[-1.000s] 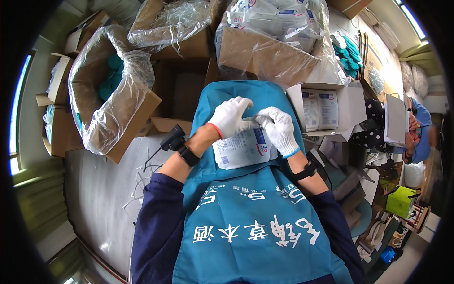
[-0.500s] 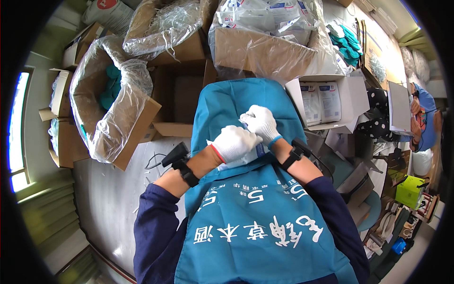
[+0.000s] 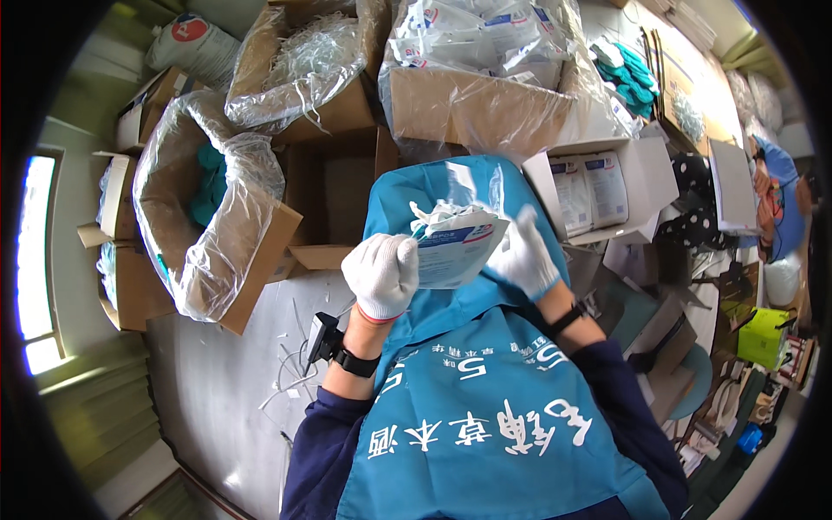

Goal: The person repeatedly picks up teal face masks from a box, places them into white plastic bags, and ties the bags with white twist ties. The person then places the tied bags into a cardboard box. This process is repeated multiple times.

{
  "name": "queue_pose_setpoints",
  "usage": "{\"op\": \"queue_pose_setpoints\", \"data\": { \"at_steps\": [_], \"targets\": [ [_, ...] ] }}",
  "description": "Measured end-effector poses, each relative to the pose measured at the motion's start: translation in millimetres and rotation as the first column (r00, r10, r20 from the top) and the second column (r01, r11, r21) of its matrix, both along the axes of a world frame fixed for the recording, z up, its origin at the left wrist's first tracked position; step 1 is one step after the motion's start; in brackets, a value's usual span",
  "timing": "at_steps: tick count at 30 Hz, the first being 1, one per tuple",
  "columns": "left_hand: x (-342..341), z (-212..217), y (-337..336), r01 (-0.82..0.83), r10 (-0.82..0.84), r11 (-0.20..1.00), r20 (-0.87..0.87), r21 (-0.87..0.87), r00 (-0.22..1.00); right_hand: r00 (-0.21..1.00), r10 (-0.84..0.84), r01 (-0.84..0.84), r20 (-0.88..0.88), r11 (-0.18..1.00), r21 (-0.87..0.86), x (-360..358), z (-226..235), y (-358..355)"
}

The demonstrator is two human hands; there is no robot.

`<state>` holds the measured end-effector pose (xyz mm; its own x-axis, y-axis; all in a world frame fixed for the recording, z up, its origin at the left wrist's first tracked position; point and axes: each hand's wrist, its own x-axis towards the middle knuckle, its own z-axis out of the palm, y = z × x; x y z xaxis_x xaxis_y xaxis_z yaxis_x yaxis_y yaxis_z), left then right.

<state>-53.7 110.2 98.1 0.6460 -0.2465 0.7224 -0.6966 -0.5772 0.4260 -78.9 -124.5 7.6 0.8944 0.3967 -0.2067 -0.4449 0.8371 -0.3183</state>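
Note:
A white and blue printed pouch is held up over the teal apron on my lap. Its top gapes, and crumpled white and teal contents show at the mouth. My left hand, in a white knit glove with a red cuff edge, is closed on the pouch's left edge. My right hand, gloved in white with a blue cuff edge, is beside the pouch's right side. Motion smears its fingers, so their grip is unclear. A piece of clear film rises blurred above the pouch.
Ahead stands a plastic-lined carton full of similar pouches. Right of it, a white box holds upright pouches. To the left are a lined carton with teal items, one of clear strips, and a brown carton.
My hands have drawn apart, the left moving left with the pouch and the right moving right. The pouch, mostly hidden before, is now raised with its mouth gaping.

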Motion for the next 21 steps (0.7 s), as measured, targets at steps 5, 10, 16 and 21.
{"op": "queue_pose_setpoints", "data": {
  "at_steps": [5,10,16,21],
  "targets": [
    [2.9,-11.6,-14.8,0.004,-0.004,0.998,0.001,-0.067,1.000,0.970,0.221,-0.125,0.100,0.809,-0.575,-38.6,10.9,2.9],
    [-6.5,-14.7,-13.4,0.067,-0.304,0.882,-0.454,-0.467,0.838,0.900,0.125,0.360,0.417,0.325,-0.875,-30.2,15.9,-1.9],
    [9.3,21.1,0.6,0.093,-0.316,0.932,-0.663,-0.349,0.678,0.786,0.327,0.544,0.525,0.041,-0.838,-23.7,35.4,-9.6],
    [13.4,25.5,-1.5,0.368,-0.320,0.930,-0.463,0.015,0.827,0.752,0.374,0.597,0.542,-0.039,-0.801,-24.5,23.6,-10.9]
  ]
}}
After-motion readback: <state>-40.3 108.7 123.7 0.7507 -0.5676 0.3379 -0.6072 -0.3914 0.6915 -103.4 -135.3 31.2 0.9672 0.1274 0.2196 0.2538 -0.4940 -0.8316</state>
